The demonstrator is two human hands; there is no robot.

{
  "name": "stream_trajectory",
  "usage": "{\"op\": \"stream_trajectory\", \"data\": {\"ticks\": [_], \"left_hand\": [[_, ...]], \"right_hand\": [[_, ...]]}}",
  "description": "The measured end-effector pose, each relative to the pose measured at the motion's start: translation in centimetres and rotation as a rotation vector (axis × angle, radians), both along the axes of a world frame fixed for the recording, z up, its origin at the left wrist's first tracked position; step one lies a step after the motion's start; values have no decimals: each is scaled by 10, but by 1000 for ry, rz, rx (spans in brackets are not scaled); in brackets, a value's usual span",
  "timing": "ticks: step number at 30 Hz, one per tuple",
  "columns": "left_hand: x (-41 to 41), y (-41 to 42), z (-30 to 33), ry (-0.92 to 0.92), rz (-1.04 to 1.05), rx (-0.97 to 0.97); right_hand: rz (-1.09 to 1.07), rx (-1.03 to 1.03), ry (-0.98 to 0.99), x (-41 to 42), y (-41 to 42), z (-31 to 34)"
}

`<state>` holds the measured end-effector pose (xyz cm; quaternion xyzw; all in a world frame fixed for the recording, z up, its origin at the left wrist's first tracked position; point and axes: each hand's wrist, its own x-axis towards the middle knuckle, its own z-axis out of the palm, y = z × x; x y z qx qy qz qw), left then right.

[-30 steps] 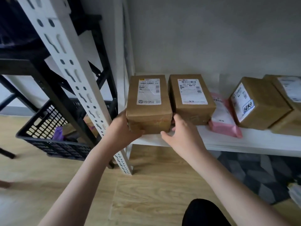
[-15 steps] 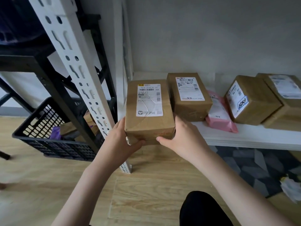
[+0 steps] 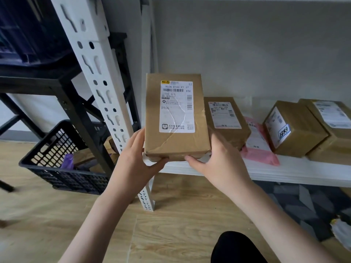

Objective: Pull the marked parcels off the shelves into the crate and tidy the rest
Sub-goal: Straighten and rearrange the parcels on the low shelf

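Note:
I hold a brown cardboard parcel (image 3: 171, 141) with a creased white label, lifted clear of the white shelf (image 3: 296, 169) and tilted up toward me. My left hand (image 3: 135, 160) grips its lower left corner and my right hand (image 3: 218, 160) its lower right corner. Behind it on the shelf rest a second brown box (image 3: 226, 118), a pink mailer bag (image 3: 258, 145) and two more brown boxes (image 3: 292, 130), (image 3: 330, 120). The black plastic crate (image 3: 57, 168) stands on the floor to the left, holding a purple item and brown parcels.
A white perforated shelf upright (image 3: 98, 88) stands between the crate and the shelf. A black metal rack (image 3: 38, 82) rises over the crate. Wooden floor lies below, with a dark patterned mat (image 3: 303, 205) under the shelf and my dark-clothed knee (image 3: 237, 247) at the bottom.
Both hands have pulled the left parcel off the shelf, raised it and tipped its label toward me. The other parcels have stayed in place.

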<state>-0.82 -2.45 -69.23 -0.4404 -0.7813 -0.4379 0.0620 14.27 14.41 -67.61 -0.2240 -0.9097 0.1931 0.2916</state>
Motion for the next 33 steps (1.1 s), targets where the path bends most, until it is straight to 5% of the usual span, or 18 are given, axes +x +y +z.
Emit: {"op": "stream_trajectory", "data": {"ticks": [8, 25, 33], "left_hand": [[-9, 9, -28, -242, -40, 3], [31, 13, -40, -181, 376, -149], [108, 84, -40, -243, 55, -201]], "right_hand": [[-10, -161, -177, -19, 14, -32], [2, -181, -158, 10, 43, -41], [-71, -163, -136, 76, 88, -44]]}}
